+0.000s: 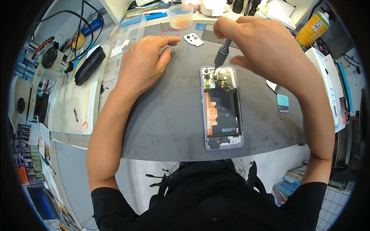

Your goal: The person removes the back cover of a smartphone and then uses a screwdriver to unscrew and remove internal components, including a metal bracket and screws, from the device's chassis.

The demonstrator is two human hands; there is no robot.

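An opened smartphone (pixel 228 115) lies on the grey work mat with its inside facing up. A black battery and an orange strip fill its middle, and the circuit board and camera parts show at the far end. My right hand (pixel 256 44) is closed around a dark grey screwdriver (pixel 222 55), which slants down with its tip at the phone's upper board. To the left, my left hand (pixel 144 61) hovers or rests over the mat, its fingers apart and nothing visible in them. Close to its fingertips are a red loop (pixel 169 30) and a pale cover plate (pixel 193 39) with holes.
A round clear tub (pixel 180 17) stands at the back. Right of the phone lies a teal-ended tool (pixel 283 101). A yellow spray can (pixel 313 29) is at the far right. A black case (pixel 90 66) and a microscope-like stand (pixel 48 57) are on the left.
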